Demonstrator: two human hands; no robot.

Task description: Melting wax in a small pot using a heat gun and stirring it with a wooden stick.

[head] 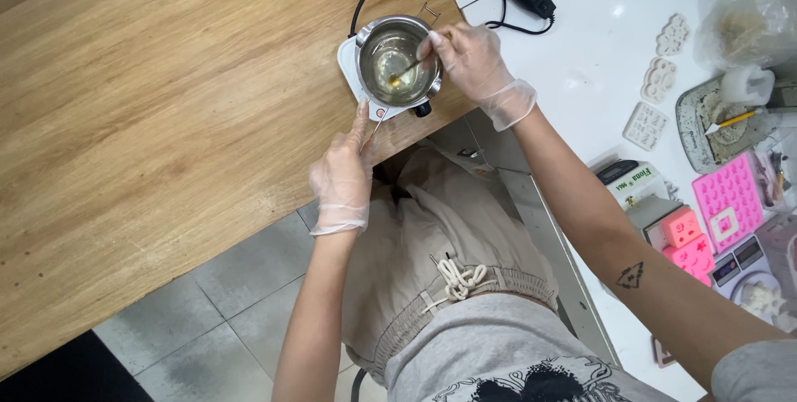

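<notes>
Stirring step: right hand (469, 57) grips stir stick (405, 71) in metal pot (397, 57); left hand (344, 171) pinches pot handle (375, 129). Next needs steady pot.

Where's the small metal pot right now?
Head view, top centre: the metal pot sits on a white hot plate at the wooden table's edge.

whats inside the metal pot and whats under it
Inside the metal pot is a clear liquid, with a thin stick held by the gloved right hand. The pot sits on a small white hot plate, whose top is mostly covered.
</notes>
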